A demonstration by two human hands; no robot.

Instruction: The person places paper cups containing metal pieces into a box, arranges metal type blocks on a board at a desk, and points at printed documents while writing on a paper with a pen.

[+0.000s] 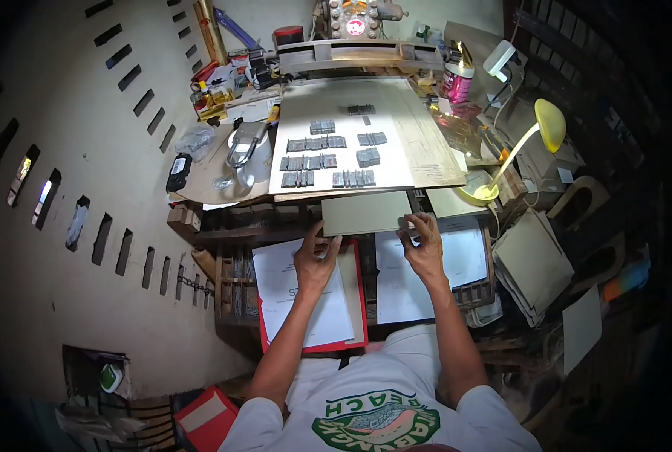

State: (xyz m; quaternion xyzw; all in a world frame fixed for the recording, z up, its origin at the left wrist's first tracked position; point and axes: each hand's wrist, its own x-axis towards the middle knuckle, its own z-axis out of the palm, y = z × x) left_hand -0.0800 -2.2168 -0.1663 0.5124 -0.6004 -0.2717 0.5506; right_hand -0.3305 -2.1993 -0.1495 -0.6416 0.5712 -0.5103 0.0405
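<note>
A flat grey-green cardboard sheet (366,214) is held level between my two hands, just in front of the sloped white work board (415,143). My left hand (315,260) pinches its near left corner, with the fingertips partly hidden. At the right edge, my right hand (424,245) grips the sheet between thumb and fingers. Below my left hand, printed papers (306,297) lie on a red folder (364,294). More printed sheets (456,256) lie under my right hand. Several small grey blocks (311,142), which look like metal type, stand in groups on the white board.
A yellow desk lamp (550,126) stands at the right. A padlock (247,143) rests on the left side surface. Wooden compartments (238,290) show beneath the papers. Stacked sheets (532,264) lean at the right, and a slotted wall (125,188) runs along the left.
</note>
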